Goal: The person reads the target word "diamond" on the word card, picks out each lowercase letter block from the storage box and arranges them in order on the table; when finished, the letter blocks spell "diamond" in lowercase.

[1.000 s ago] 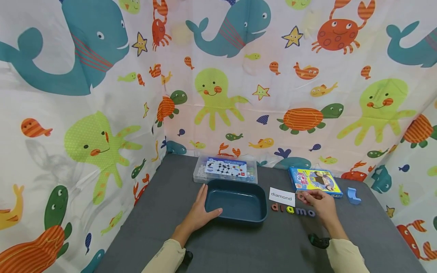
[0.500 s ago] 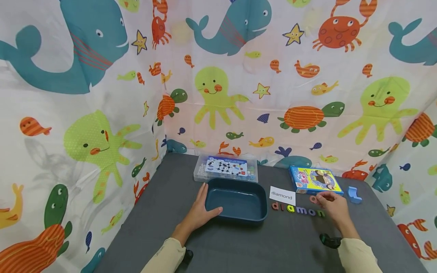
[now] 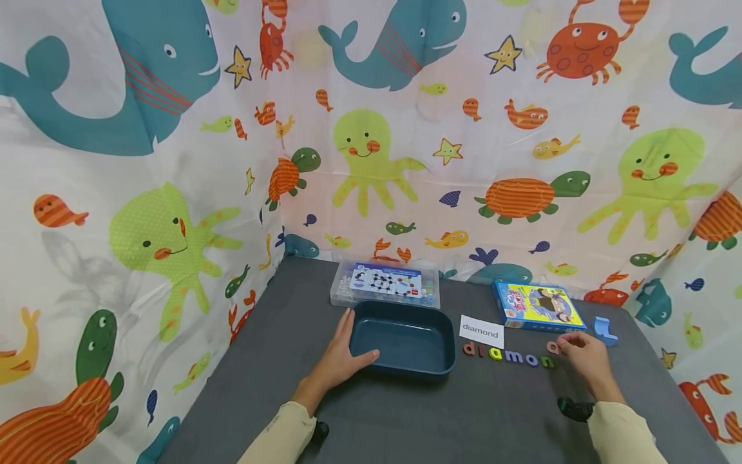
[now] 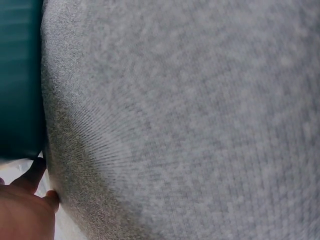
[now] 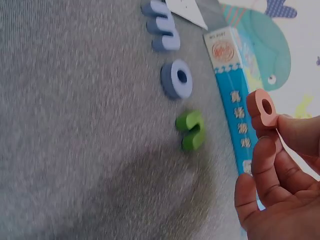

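My right hand (image 3: pixel 588 361) pinches an orange-pink letter (image 5: pixel 261 107) with a round hole between thumb and fingers. It holds this letter at the right end of a row of colored letters reading "diamon". The last three are a lilac m (image 5: pixel 162 25), a lilac o (image 5: pixel 177 80) and a green n (image 5: pixel 191 131). Above the row lies a white card (image 3: pixel 482 331) printed "diamond". My left hand (image 3: pixel 342 361) rests at the left side of a dark teal tray (image 3: pixel 400 345), fingers straight and thumb spread along its near side. Inside the tray, no letters show.
Behind the tray stands a clear plastic case (image 3: pixel 385 283) with a molecule-model label. A blue and yellow box (image 3: pixel 540 306) sits behind the card, with a light-blue curved piece (image 3: pixel 605 330) to its right. Patterned curtains border the grey table.
My right hand has moved rightward with the orange-pink letter, past the end of the row. The green n has come into sight from behind the hand. The left hand stays by the tray.
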{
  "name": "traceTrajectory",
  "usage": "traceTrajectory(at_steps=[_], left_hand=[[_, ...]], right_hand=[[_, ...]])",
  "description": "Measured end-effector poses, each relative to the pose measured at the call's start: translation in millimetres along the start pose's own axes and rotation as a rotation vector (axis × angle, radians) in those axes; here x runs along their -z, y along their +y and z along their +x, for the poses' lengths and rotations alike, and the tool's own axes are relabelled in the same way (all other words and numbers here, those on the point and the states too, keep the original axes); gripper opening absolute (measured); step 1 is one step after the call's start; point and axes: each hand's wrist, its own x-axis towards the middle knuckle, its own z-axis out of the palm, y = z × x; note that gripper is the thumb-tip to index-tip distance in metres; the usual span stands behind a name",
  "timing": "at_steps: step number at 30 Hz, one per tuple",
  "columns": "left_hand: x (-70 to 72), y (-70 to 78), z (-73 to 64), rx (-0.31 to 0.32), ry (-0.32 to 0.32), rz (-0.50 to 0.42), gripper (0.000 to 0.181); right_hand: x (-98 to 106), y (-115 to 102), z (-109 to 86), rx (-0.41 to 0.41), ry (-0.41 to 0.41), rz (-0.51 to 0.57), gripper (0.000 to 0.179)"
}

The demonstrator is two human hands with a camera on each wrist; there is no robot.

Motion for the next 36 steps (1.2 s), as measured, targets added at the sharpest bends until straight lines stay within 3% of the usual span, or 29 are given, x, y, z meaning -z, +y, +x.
traceTrajectory(at_steps=[13,24,36], left_hand=[[0.7,2.3,-1.1,0.003,-0.009,-0.012,0.112],[1.0,0.3,-1.0,0.004,-0.006,-0.02,0.112],[2.5,2.1,0.0,0.003,-0.017,-0.038,0.111]], right_hand=[[7,29,1.7,-0.096,-0.015,-0.024,0.033],[2,43,-2.0,-0.116,-0.008,0.016,0.04],[-21,48,-6.3,-0.139,0.169,0.029,0.046]])
